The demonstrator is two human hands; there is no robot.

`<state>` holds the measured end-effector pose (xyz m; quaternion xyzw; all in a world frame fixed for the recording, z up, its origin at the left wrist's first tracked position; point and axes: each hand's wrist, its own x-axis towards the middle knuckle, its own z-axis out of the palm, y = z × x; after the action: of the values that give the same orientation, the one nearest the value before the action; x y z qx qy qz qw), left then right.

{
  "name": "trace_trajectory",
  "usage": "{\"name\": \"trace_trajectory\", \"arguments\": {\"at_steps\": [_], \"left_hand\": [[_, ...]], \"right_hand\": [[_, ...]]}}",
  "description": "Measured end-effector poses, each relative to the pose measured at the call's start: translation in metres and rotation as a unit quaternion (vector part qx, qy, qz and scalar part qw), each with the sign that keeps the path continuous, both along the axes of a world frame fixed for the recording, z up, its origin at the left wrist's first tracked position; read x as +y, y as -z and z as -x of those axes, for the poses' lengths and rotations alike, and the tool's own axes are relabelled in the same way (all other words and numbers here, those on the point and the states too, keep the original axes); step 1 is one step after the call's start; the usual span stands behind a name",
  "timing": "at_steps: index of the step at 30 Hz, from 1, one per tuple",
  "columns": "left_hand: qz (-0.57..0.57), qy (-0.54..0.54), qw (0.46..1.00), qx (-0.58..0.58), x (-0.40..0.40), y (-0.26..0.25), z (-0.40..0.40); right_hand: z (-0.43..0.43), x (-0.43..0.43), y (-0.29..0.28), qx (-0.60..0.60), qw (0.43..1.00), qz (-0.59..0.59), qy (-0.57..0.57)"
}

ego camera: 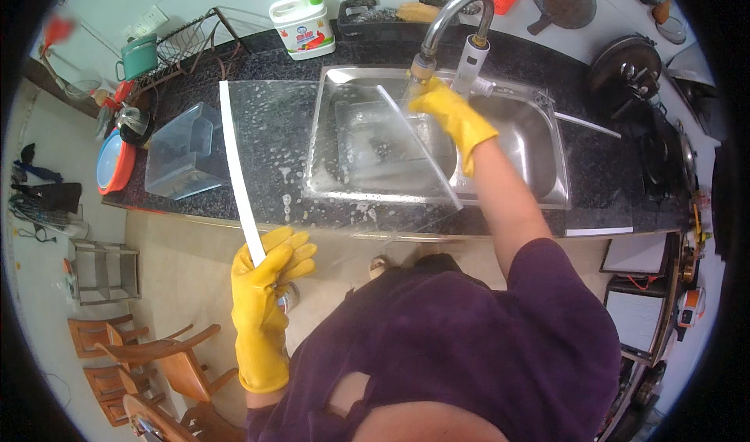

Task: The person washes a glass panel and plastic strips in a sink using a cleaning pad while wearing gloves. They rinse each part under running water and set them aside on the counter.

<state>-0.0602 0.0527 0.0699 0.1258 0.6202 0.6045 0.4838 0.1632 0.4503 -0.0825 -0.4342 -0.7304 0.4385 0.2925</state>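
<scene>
My left hand (266, 301), in a yellow rubber glove, grips the near corner of a wet clear panel (275, 149) with a white edge strip (234, 167). Soap suds and drops dot the panel, which lies over the granite counter and the left part of a steel sink (565, 184). A second, translucent strip (419, 146) runs along its right side. My right hand (448, 111), gloved too, is at the outlet of the curved metal faucet (460, 0); its fingers are partly hidden, so whether they are closed on the outlet does not show.
A clear plastic bin (181, 155) stands left on the counter, near stacked basins (116, 161). A detergent jug (303, 29) and a black tray (375, 29) line the back. A wire rack (187, 46) stands back left. Pans and a stove are at right. Wooden chairs (181, 366) stand lower left.
</scene>
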Motion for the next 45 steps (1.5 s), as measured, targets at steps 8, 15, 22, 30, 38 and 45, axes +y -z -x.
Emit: {"name": "trace_trajectory", "arguments": {"at_steps": [8, 15, 22, 30, 38, 45], "left_hand": [[-0.018, 0.073, 0.996, -0.037, 0.024, 0.018, -0.014], [-0.015, 0.103, 0.991, -0.083, 0.031, 0.043, -0.011], [-0.006, 0.097, 0.985, -0.141, 0.019, 0.071, -0.008], [-0.003, 0.102, 0.987, -0.124, 0.010, 0.074, -0.012], [0.095, 0.122, 0.965, -0.210, 0.026, 0.098, 0.009], [0.023, 0.231, 0.958, -0.169, 0.029, 0.126, 0.028]], "right_hand": [[-0.002, -0.020, -0.099, 0.174, 0.971, 0.157, -0.051], [0.014, -0.025, -0.097, 0.266, 0.938, 0.223, -0.012], [0.025, -0.029, -0.085, 0.328, 0.924, 0.197, -0.010], [0.013, -0.023, -0.079, 0.192, 0.981, 0.033, 0.015], [-0.007, -0.046, -0.094, 0.164, 0.984, 0.072, 0.005], [-0.021, -0.062, -0.060, 0.283, 0.949, 0.125, -0.054]]}}
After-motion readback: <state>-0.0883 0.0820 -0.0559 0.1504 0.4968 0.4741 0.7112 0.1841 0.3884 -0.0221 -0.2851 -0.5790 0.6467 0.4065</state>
